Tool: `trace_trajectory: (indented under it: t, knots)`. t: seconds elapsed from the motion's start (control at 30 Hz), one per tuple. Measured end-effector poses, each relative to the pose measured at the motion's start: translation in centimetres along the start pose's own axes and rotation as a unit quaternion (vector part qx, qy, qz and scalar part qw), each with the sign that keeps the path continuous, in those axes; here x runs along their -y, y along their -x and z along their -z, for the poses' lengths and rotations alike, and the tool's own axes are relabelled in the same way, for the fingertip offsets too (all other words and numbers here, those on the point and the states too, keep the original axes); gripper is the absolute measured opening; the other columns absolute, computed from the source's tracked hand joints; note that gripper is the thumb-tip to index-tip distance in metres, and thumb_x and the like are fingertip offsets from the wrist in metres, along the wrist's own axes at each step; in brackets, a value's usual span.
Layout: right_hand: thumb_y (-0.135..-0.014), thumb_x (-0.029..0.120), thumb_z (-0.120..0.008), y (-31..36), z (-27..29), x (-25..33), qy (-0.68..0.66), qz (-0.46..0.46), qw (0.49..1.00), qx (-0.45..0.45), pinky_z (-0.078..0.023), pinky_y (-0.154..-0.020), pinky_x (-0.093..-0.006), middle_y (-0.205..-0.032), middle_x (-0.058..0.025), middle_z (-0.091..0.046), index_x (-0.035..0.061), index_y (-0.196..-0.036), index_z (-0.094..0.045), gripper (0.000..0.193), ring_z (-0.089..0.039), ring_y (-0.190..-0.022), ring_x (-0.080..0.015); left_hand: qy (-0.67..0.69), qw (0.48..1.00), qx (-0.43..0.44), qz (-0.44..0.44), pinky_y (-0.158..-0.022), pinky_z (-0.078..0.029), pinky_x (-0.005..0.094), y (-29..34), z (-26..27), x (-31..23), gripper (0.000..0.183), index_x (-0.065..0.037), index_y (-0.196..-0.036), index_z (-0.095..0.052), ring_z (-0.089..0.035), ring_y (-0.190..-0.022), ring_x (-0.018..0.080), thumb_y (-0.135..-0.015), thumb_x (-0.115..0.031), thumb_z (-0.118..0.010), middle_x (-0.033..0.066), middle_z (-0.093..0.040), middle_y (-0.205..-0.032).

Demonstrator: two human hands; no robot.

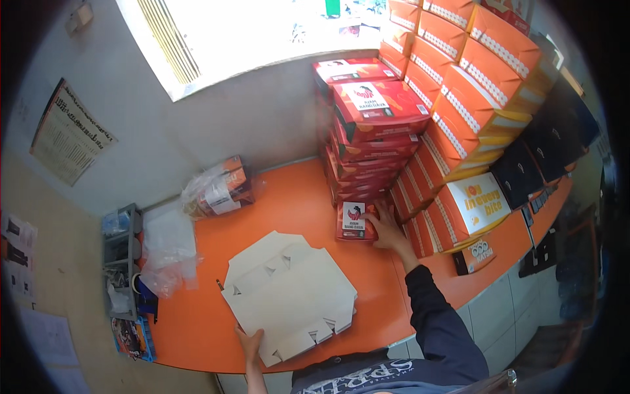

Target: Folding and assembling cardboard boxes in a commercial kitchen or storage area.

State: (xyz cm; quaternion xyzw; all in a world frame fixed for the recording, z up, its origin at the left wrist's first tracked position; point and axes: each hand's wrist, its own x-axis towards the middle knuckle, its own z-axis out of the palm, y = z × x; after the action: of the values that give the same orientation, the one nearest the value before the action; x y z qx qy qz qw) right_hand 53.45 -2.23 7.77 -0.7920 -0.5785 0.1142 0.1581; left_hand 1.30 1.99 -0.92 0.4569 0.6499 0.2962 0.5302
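A stack of flat, pale cardboard box blanks [289, 289] with slots and cut corners lies on the orange table in front of me. My left hand [250, 343] is at its near left edge, thumb and fingers closed on the border; some fingertips are hidden. Farther right, my right hand [388, 231] grips a small red folded box [354, 226] with a white label. The thumb lies over its top and the other fingers reach around its far right side. This box sits at the foot of a tall stack of red boxes [380, 121].
Orange boxes [453, 125] rise in high piles along the right, with dark boxes [541, 148] beyond. A plastic-wrapped bundle [220, 190] is by the wall. Clear plastic bags [169, 246] and a grey organizer [121, 253] stand left. An orange tabletop [289, 197] spans between.
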Motion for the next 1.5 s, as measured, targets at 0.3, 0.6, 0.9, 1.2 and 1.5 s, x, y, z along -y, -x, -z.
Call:
trace_trajectory:
  t: [0.3,0.6,0.9,1.2,1.5]
  knots:
    - [-0.069,0.025,-0.076,11.9,-9.3,18.7,-0.189,0.310,0.917,0.166,-0.036,-0.102,-0.0495,-0.130,-0.0172,-0.052,0.0162,-0.127,-0.056,0.062,-0.046,-0.123,-0.0348,0.001,1.000,0.005,-0.012,-0.110,-0.027,0.0412,5.6,-0.3,-3.0,0.093,-0.001,-0.147,-0.009,-0.033,-0.134,0.0317,-0.073,0.000,-0.065,0.0220,-0.032,-0.143]
    - [-0.076,0.020,-0.071,9.9,-14.4,19.9,-0.109,0.341,0.830,0.428,-0.047,-0.080,-0.0410,-0.099,-0.0177,-0.063,0.0100,-0.104,-0.066,0.030,-0.060,-0.094,-0.0333,0.298,0.734,0.466,-0.395,-0.116,-0.009,0.0525,26.4,0.7,-27.1,0.072,-0.004,-0.148,-0.021,-0.015,-0.144,0.0356,-0.091,-0.026,-0.058,0.0235,-0.023,-0.152]
    - [-0.081,0.003,-0.057,15.0,9.9,25.9,-0.291,0.315,0.898,-0.095,-0.049,-0.061,-0.0381,-0.079,-0.0115,-0.064,0.0093,-0.093,-0.064,0.015,-0.063,-0.071,-0.0297,0.465,0.587,0.473,-0.463,-0.117,-0.006,0.0560,33.1,0.7,-28.8,0.050,-0.009,-0.135,-0.044,-0.016,-0.142,0.0401,-0.092,-0.027,-0.061,0.0255,-0.043,-0.141]
    - [-0.083,0.019,-0.064,25.1,16.2,21.5,-0.328,0.443,0.802,-0.230,-0.053,-0.063,-0.0349,-0.080,-0.0075,-0.064,0.0113,-0.093,-0.068,0.013,-0.064,-0.071,-0.0241,-0.449,0.789,0.310,-0.282,-0.076,-0.050,0.0502,29.0,0.6,-23.7,0.036,-0.002,-0.118,-0.053,-0.066,-0.083,0.0361,-0.096,-0.029,-0.045,0.0227,-0.065,-0.080]
    - [-0.080,0.016,-0.074,24.6,16.9,22.2,-0.504,0.411,0.746,0.140,-0.052,-0.063,-0.0302,-0.075,-0.0062,-0.064,0.0079,-0.084,-0.071,0.010,-0.066,-0.069,-0.0209,-0.066,0.707,0.600,-0.369,-0.080,-0.046,0.0343,24.7,0.4,-20.6,0.035,0.002,-0.125,-0.047,-0.056,-0.088,0.0173,-0.097,-0.018,-0.048,0.0091,-0.059,-0.096]
